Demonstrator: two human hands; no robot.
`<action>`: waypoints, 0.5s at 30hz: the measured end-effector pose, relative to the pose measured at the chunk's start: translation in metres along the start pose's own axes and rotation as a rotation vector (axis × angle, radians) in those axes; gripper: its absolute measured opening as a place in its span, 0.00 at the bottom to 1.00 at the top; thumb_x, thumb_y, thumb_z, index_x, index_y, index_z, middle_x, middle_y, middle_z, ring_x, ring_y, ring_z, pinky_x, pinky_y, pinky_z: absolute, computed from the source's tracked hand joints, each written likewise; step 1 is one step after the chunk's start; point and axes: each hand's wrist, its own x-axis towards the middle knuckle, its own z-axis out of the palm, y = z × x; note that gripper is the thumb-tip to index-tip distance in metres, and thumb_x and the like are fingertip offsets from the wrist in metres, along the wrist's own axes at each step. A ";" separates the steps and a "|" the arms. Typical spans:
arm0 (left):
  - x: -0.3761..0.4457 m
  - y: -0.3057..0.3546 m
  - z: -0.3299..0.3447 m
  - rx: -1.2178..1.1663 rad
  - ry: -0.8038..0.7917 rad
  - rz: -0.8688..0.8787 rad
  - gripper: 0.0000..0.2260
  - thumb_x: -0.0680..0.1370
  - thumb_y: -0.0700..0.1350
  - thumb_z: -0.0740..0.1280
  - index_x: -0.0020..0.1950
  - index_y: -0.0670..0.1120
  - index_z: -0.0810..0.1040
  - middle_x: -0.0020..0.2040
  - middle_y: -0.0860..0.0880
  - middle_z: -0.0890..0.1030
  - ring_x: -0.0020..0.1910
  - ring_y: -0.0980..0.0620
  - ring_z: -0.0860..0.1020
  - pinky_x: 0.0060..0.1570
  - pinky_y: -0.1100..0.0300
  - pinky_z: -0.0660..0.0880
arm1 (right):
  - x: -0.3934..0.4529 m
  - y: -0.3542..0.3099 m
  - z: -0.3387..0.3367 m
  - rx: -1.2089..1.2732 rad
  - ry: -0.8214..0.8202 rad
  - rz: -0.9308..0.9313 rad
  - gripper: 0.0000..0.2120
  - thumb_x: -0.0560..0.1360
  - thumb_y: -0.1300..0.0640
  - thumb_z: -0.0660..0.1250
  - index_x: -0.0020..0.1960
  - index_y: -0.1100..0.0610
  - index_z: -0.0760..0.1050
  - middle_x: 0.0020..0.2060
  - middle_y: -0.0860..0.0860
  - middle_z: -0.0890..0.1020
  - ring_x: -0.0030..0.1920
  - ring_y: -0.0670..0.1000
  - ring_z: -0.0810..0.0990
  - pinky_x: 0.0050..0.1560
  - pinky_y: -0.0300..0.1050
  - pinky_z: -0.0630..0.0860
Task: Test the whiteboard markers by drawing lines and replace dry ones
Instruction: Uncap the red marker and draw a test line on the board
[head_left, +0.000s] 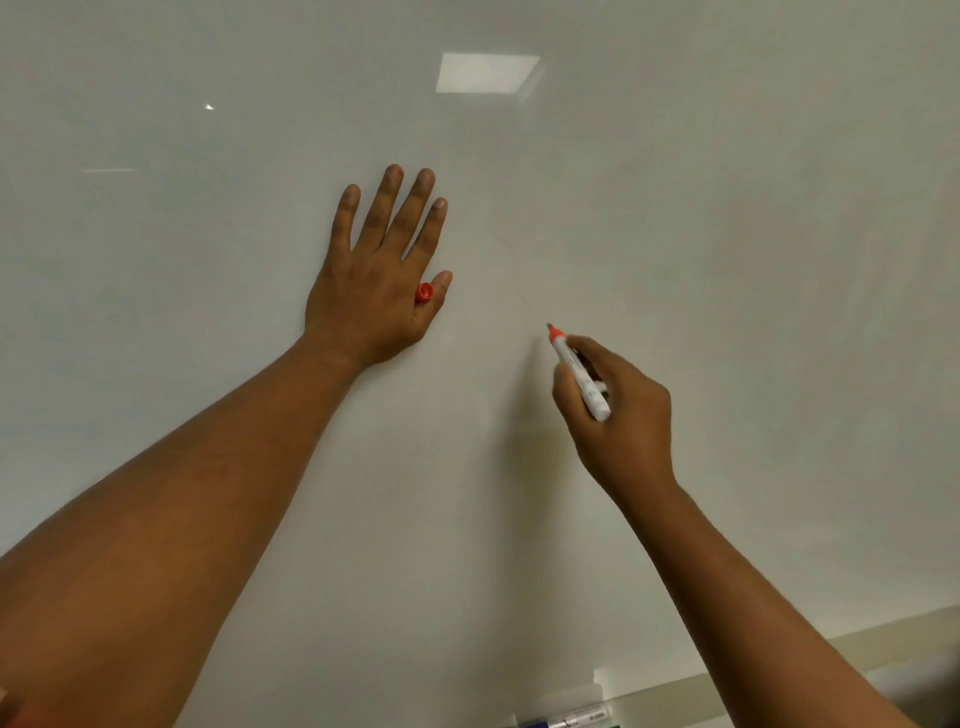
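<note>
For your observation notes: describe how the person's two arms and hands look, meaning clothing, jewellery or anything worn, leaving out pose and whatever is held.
Both forearms are bare as far as the frame shows, with no sleeve or cuff in view. The left hand shows no ring, glove or wristband, and no watch at its wrist. The right hand and its wrist are likewise bare. The fingernails on the left hand look short and unpainted.

Left arm is extended up and forward; left hand (374, 280) is laid flat, four fingers straight and spread, thumb tucked against a cap (424, 292). Right arm is raised from lower right; right hand (618, 415) is curled around a marker (579, 376), tip pointed up-left.
</note>
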 end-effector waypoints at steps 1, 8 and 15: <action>0.000 0.000 0.000 -0.003 -0.003 0.001 0.30 0.84 0.59 0.43 0.82 0.45 0.46 0.82 0.43 0.44 0.81 0.42 0.43 0.78 0.39 0.45 | 0.010 -0.010 0.006 -0.003 -0.013 -0.058 0.13 0.79 0.54 0.68 0.63 0.50 0.80 0.47 0.45 0.85 0.46 0.46 0.83 0.49 0.48 0.81; 0.000 -0.001 0.002 -0.017 -0.003 0.001 0.32 0.83 0.61 0.43 0.82 0.46 0.45 0.82 0.43 0.45 0.81 0.41 0.44 0.77 0.39 0.47 | 0.067 -0.056 0.036 0.020 -0.072 -0.210 0.17 0.81 0.50 0.65 0.68 0.54 0.77 0.56 0.50 0.84 0.53 0.50 0.82 0.56 0.50 0.80; 0.000 -0.002 0.005 -0.027 0.000 0.003 0.32 0.83 0.62 0.42 0.82 0.46 0.44 0.82 0.43 0.45 0.81 0.41 0.44 0.77 0.38 0.47 | 0.067 -0.038 0.044 0.043 -0.021 -0.147 0.17 0.82 0.51 0.64 0.69 0.54 0.77 0.53 0.49 0.85 0.49 0.47 0.82 0.52 0.47 0.81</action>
